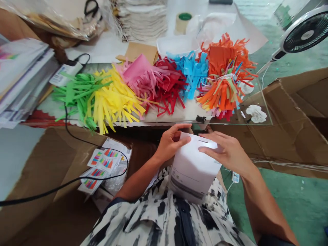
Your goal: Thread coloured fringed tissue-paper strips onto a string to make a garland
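Both hands hold a white printed card [194, 167] with a hang slot near its top edge, above my lap. My left hand [170, 141] pinches the upper left corner, thumb on the near face. At the upper right, my right hand [225, 150] grips the card's edge between thumb and fingers. Small grey print and dark bands run across the lower part. What lies behind the card is hidden. Beyond the hands, cut paper fringes lie along the table: green [77, 89], yellow [112, 99], pink [139, 73], dark red [169, 92], blue [192, 75] and orange [225, 85].
A stack of printed sheets [23, 78] leans at the left. A black cable [89, 179] crosses an open carton [61, 153] containing colourful cards [102, 160]. Behind the fringes are a white tray [176, 46] and tape roll [183, 24]. A fan [304, 34] stands right, above another carton [289, 99].
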Tool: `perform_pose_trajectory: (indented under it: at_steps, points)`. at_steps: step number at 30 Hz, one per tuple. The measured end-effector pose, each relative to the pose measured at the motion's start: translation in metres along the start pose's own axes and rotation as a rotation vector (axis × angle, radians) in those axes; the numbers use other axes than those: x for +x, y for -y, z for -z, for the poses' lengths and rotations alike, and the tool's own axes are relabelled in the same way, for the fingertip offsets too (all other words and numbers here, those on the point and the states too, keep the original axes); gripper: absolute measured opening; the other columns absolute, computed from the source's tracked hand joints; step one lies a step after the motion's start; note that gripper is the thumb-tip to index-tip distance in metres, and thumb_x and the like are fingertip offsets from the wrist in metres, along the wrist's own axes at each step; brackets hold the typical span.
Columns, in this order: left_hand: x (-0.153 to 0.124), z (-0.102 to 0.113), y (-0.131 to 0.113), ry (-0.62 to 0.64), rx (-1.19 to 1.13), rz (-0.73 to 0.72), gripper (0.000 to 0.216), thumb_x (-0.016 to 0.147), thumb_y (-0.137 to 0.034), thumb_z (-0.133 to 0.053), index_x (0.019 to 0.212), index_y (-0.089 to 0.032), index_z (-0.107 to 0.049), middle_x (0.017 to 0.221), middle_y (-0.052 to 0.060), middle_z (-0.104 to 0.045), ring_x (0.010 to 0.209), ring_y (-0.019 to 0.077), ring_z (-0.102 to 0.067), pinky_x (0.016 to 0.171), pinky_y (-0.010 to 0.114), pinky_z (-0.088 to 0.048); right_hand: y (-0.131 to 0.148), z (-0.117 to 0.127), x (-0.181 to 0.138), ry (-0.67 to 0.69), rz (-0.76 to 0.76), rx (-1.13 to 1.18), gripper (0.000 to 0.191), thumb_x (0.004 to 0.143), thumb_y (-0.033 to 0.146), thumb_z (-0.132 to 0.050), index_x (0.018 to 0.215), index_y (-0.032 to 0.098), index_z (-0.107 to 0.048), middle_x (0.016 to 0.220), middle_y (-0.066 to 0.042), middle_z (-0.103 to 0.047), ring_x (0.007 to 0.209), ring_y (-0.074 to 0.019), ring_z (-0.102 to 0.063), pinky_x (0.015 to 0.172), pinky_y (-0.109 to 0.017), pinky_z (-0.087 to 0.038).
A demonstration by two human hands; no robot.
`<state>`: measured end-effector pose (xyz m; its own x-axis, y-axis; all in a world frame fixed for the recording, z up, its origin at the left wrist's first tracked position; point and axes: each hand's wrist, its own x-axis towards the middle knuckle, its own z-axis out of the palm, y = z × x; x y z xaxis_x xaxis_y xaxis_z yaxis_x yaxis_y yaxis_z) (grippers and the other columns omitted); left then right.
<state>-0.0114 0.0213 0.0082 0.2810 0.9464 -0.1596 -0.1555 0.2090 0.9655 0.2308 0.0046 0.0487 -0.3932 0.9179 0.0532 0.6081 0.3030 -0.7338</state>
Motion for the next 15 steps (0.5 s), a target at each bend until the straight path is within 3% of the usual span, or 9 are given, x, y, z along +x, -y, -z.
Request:
perform_pose_trajectory:
  at_steps: [4, 9, 15]
  points:
    - [0.001, -0.003, 0.003, 0.006, -0.188, 0.175, 0.036, 0.075, -0.048, -0.091, 0.081, -0.014, -0.079, 0.074, 0.002, -0.072, 0.063, 0.0114, -0.060, 0.061, 0.023, -0.045, -0.007, 0.003, -0.003, 0.018, 0.037, 0.022, 0.037, 0.096, 0.050, -0.073, 0.127, 0.030, -0.075, 0.114, -0.004, -0.080, 0.088, -0.0185, -0.075, 0.072, -0.028, -0.059]
    - [-0.003, -0.013, 0.011, -0.078, -0.283, 0.260, 0.044, 0.077, -0.057, -0.087, 0.074, -0.014, -0.079, 0.067, 0.002, -0.069, 0.054, 0.0100, -0.053, 0.053, 0.023, -0.037, -0.016, 0.003, -0.005, 0.013, 0.197, -0.308, 0.052, 0.102, 0.054, -0.063, 0.143, 0.022, -0.066, 0.108, -0.009, -0.080, 0.085, -0.0209, -0.073, 0.079, -0.035, -0.056]
    - [-0.004, -0.019, 0.008, -0.107, -0.252, 0.246, 0.047, 0.081, -0.056, -0.084, 0.065, -0.013, -0.073, 0.059, -0.001, -0.062, 0.050, 0.0074, -0.045, 0.050, 0.024, -0.030, -0.009, 0.003, -0.002, 0.051, 0.333, -0.749, 0.057, 0.107, 0.054, -0.052, 0.143, 0.011, -0.063, 0.098, -0.014, -0.080, 0.087, -0.0252, -0.072, 0.084, -0.038, -0.049]
